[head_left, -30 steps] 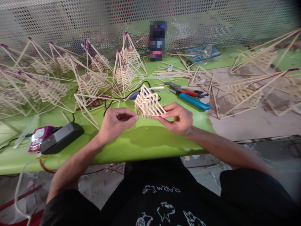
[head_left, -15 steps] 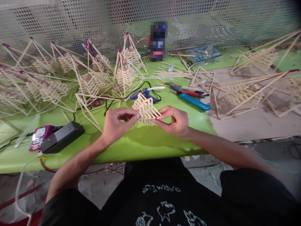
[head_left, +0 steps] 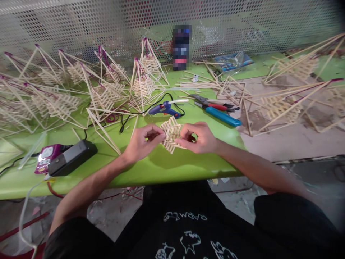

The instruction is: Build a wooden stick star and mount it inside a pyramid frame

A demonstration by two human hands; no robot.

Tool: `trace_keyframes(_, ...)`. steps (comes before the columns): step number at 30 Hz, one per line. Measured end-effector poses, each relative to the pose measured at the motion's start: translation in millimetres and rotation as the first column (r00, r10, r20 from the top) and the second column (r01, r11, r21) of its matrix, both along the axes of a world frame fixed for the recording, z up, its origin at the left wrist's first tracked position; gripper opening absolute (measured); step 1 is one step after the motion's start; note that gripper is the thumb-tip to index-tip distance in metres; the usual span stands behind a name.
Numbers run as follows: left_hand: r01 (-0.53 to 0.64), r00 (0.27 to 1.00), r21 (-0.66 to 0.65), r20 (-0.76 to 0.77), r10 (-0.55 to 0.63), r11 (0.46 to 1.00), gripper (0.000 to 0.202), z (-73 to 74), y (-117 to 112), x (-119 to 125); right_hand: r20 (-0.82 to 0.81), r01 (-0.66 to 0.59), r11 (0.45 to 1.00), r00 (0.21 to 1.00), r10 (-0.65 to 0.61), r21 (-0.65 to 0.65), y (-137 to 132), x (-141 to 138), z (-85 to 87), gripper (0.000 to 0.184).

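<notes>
A small lattice block of glued wooden sticks (head_left: pixel 171 135) is held just above the green table (head_left: pixel 167 163) between both hands. My left hand (head_left: pixel 142 143) pinches its left side with thumb and fingertips. On the other side my right hand (head_left: pixel 201 137) grips it with curled fingers. A blue glue gun (head_left: pixel 164 108) with a black cord lies just beyond the hands.
Several stick pyramids with purple thread (head_left: pixel 107 93) crowd the table's left and back. Red-handled pliers (head_left: pixel 215 105) and a blue tool (head_left: pixel 222 116) lie to the right. A black box (head_left: pixel 71 156) and a purple packet (head_left: pixel 45 158) sit at left. A perforated metal screen (head_left: pixel 107 25) stands behind.
The hands have drawn closer together and turned the lattice block, which now sits lower and more end-on. The glue gun behind it has come into full view.
</notes>
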State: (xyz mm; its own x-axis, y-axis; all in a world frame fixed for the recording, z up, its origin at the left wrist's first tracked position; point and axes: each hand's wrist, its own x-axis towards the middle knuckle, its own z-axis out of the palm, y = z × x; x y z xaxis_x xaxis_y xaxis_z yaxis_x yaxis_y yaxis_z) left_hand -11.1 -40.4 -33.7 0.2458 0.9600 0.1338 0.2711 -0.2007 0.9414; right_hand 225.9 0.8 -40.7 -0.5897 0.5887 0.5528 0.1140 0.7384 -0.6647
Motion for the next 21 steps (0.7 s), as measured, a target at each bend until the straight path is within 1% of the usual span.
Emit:
trace_keyframes(1,-0.002,1.0,0.011,-0.011,0.002,1.0,0.014,-0.2,-0.4,0.2,0.004,-0.017,1.0,1.0,0.018,-0.025,0.2,0.2,0.6,0.019)
trace_keyframes(3,-0.011,1.0,0.028,-0.025,0.011,1.0,0.013,-0.3,-0.8,0.1,0.02,-0.016,0.999,1.0,0.017,-0.029,0.1,0.3,2.4,0.022)
trace_keyframes(8,-0.002,1.0,0.036,-0.027,0.003,0.999,0.013,-0.1,0.0,-0.8,0.036,0.054,0.999,0.998,-0.054,0.003,-0.4,-0.3,7.5,0.019)
trace_keyframes(11,0.0,1.0,0.037,-0.028,0.001,0.999,0.013,0.3,0.2,-0.5,0.054,0.084,0.996,0.995,-0.086,0.044,0.4,-0.6,6.9,0.02)
trace_keyframes(15,0.003,1.0,0.032,-0.022,-0.003,0.999,0.014,0.3,0.3,-0.3,0.046,0.144,0.977,0.987,-0.153,0.155,1.9,-1.1,1.7,0.016)
trace_keyframes(17,0.011,1.0,0.028,-0.02,-0.011,1.0,0.014,0.3,0.3,-0.5,0.026,0.171,0.955,0.983,-0.182,0.242,2.4,-1.4,-0.7,0.015)
trace_keyframes(21,0.027,0.999,0.027,-0.023,-0.026,0.999,0.013,0.5,0.3,-0.9,0.013,0.195,0.896,0.976,-0.218,0.4,3.2,-1.1,-3.5,0.02)
